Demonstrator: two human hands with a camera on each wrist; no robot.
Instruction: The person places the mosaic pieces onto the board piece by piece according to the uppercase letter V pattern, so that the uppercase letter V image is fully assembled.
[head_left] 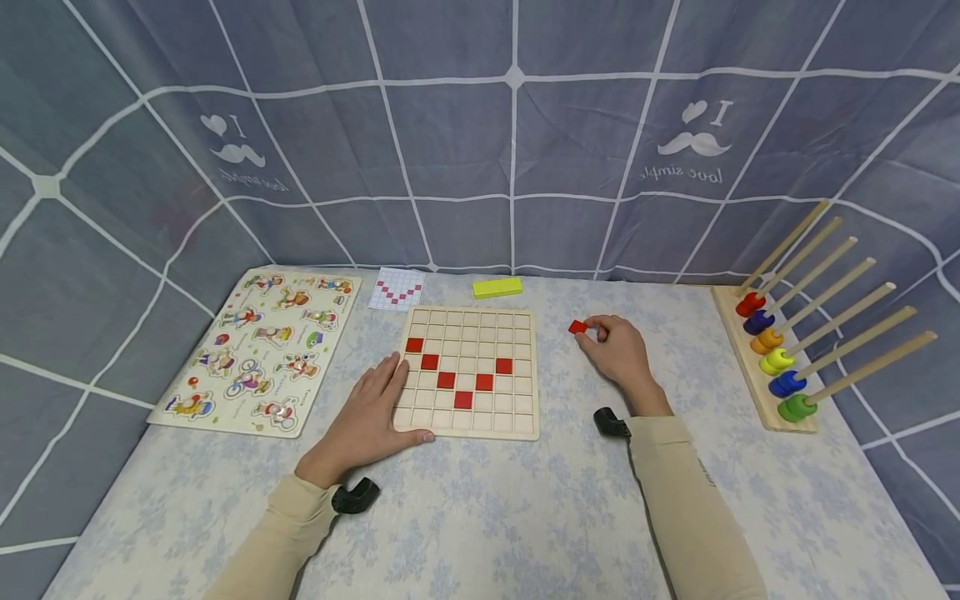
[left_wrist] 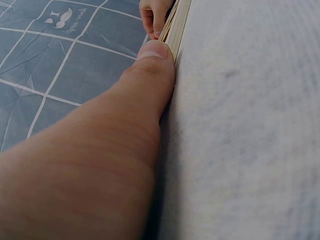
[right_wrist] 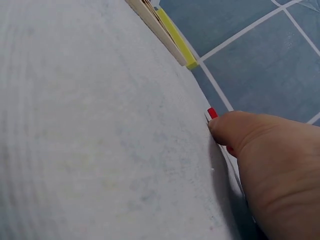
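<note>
A square wooden grid board (head_left: pixel 475 423) lies flat on the table, with several red square tiles (head_left: pixel 463 401) set in its cells in a V-like line. My left hand (head_left: pixel 367 417) rests at the board's lower left corner, fingers straight along the left side and thumb against the near edge. In the left wrist view, that thumb (left_wrist: pixel 150 65) touches the board's side. Right of the board, my right hand (head_left: pixel 618 350) pinches a small red tile (head_left: pixel 577 327) close to the tabletop. A second bit of red (right_wrist: pixel 231 151) shows beneath the thumb in the right wrist view; its kind is hidden.
Behind the board lie a pattern card (head_left: pixel 397 289) with a pink V and a yellow block (head_left: pixel 497 288). A wooden picture puzzle (head_left: pixel 258 354) is on the left. On the right stands a peg rack (head_left: pixel 757 358) with coloured beads. Grey checked cloth (head_left: pixel 450 150) hangs around the table.
</note>
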